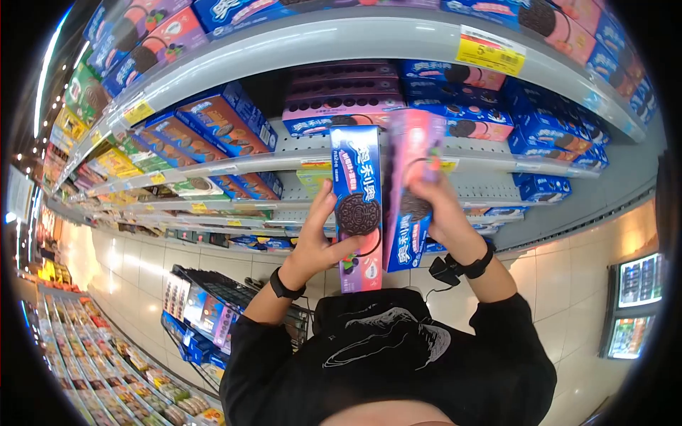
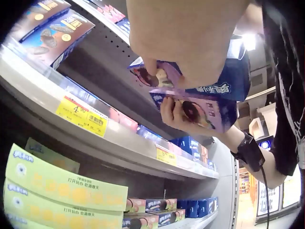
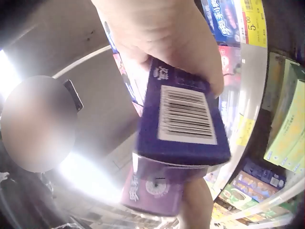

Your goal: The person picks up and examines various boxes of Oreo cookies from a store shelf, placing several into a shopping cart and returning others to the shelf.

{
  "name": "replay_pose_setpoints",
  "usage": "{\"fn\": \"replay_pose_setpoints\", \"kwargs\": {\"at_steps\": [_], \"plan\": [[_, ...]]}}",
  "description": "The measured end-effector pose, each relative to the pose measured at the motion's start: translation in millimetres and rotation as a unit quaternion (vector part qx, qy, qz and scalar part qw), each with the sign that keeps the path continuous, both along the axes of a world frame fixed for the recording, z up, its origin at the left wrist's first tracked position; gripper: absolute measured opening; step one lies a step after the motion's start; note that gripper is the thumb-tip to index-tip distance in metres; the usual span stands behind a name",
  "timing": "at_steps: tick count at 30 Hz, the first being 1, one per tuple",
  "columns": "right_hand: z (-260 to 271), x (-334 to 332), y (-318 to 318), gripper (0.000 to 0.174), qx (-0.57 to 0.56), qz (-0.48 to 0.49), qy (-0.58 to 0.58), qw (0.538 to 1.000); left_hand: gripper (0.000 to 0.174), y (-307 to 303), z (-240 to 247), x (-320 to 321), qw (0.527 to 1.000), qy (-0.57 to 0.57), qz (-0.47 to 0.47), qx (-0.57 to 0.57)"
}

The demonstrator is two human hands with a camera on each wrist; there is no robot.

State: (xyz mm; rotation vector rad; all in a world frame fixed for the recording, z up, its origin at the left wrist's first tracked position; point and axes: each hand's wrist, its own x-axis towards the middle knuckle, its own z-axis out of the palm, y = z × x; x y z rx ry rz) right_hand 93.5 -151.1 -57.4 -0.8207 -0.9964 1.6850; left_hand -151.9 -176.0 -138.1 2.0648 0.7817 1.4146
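Note:
Upright in front of the person's chest are two blue-and-pink sandwich-cookie boxes, side by side and close together. The left hand (image 1: 310, 238) grips the left cookie box (image 1: 357, 184), its thumb across the printed front near the cookie picture. Held by the right hand (image 1: 446, 213), the other cookie box (image 1: 406, 238) appears upside down and slightly blurred, with fingers over its side. In the right wrist view, the barcode end (image 3: 188, 114) of the right hand's box faces the camera, and the left hand's box (image 3: 155, 193) shows behind it.
Ahead, store shelves (image 1: 305, 44) carry rows of cookie boxes (image 1: 348, 103) and yellow price tags (image 1: 490, 51). A black cart (image 1: 188, 284) with several boxes stands at the lower left. Beyond it is a display of packaged goods (image 1: 106, 362). Lit cooler doors (image 1: 632, 305) are at the right.

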Motion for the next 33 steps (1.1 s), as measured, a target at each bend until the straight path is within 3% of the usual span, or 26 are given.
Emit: {"fn": "replay_pose_setpoints", "kwargs": {"at_steps": [2,3,4,6,7,8,10,11,12,13,14,16,18,20,21,24,30,33], "plan": [[-21.1,16.4,16.5,0.040,0.029,-0.034,0.248,0.968,0.096,-3.8,-10.5,1.3,0.996,-0.087,-0.002,0.027],[-3.9,10.1,10.7,0.034,0.024,-0.098,0.243,0.965,0.081,-11.3,-8.2,8.9,0.991,-0.128,0.043,0.027],[12.3,4.1,1.5,0.028,0.020,-0.164,0.239,0.957,0.081,-14.5,-10.8,8.9,0.991,-0.125,0.048,0.031],[5.5,10.9,-1.0,0.023,0.039,-0.159,0.255,0.953,0.063,-17.1,-19.8,5.9,0.986,-0.086,0.124,0.074],[6.4,10.7,-3.4,0.023,0.083,-0.169,0.236,0.953,0.044,-19.1,-23.4,6.8,0.982,-0.090,0.149,0.071],[9.1,11.2,-5.4,0.022,0.126,-0.178,0.215,0.952,0.044,-18.9,-25.4,5.5,0.982,-0.089,0.148,0.071],[19.1,2.7,-9.2,0.021,0.087,-0.231,0.239,0.939,0.041,-18.3,-14.3,10.5,0.971,-0.059,0.207,0.102],[7.5,8.1,-8.0,0.021,0.080,-0.192,0.263,0.942,0.035,-15.7,-5.7,10.7,0.934,0.066,0.270,0.224],[1.2,12.1,-8.0,0.021,0.073,-0.152,0.284,0.944,0.035,-11.5,3.2,11.7,0.935,0.061,0.272,0.221],[2.5,8.6,-8.6,0.024,0.058,-0.166,0.288,0.941,0.033,-7.1,10.4,12.3,0.898,0.106,0.308,0.298],[4.1,10.0,-8.0,0.024,0.057,-0.163,0.281,0.944,0.032,-4.2,17.0,13.8,0.851,0.150,0.342,0.369],[7.7,14.3,-4.9,0.023,0.072,-0.139,0.242,0.958,0.025,-6.9,33.6,18.6,0.862,0.185,0.345,0.322],[2.8,28.9,0.5,0.023,0.089,-0.119,0.211,0.966,0.024,0.2,43.6,18.1,0.855,0.177,0.341,0.349],[4.8,36.9,2.4,0.029,0.107,-0.166,0.156,0.968,0.025,3.9,52.5,21.3,0.847,0.163,0.347,0.369],[3.0,43.0,4.8,0.054,0.104,-0.182,0.151,0.966,0.025,4.1,57.0,23.6,0.836,0.156,0.345,0.397],[0.7,62.5,15.1,0.060,0.137,-0.168,0.122,0.969,0.034,1.5,60.6,28.7,0.846,0.131,0.291,0.428],[19.5,87.3,44.1,0.045,0.135,-0.150,0.032,0.979,0.033,3.4,62.0,31.5,0.875,0.056,0.235,0.420],[48.8,68.6,57.6,0.038,0.146,-0.159,-0.012,0.976,0.033,0.9,68.9,23.5,0.869,0.029,0.252,0.424]]}}
